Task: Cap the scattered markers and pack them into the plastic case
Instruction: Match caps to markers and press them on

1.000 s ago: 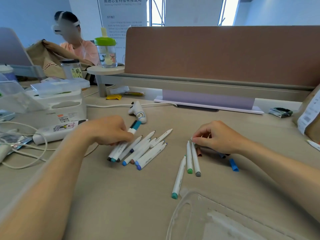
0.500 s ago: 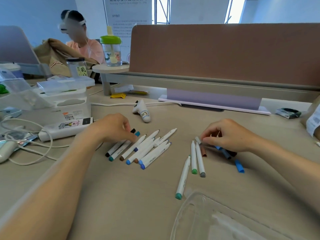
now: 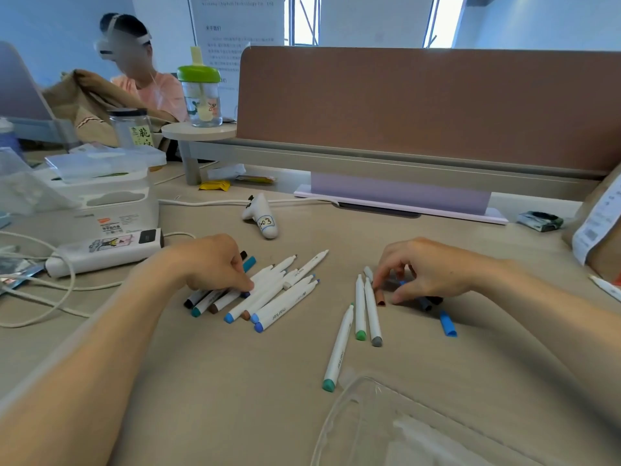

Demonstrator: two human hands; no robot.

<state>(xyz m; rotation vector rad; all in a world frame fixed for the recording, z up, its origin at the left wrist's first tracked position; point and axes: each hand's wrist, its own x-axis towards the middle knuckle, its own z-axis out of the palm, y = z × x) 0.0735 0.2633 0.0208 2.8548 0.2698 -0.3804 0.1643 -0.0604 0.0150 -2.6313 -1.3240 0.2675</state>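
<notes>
A pile of white markers lies left of centre, most with bare tips; two at its far side carry a teal cap and a black cap. My left hand curls down onto the pile, fingertips on a barrel, thumb hidden. Three uncapped markers lie at centre. My right hand hovers over loose caps, index tip touching a brown cap, thumb just beside it. Dark caps lie under the palm, and a blue cap is nearer me. The clear plastic case sits at bottom right.
A white controller lies behind the pile. A power bank, cables and a white box crowd the left. A brown package stands at the right edge, a desk divider behind. Another person sits far left.
My left hand laid down the teal-capped marker and drew back onto the pile. My right hand let go of the marker tip, spread its fingers and reached to the brown cap.
</notes>
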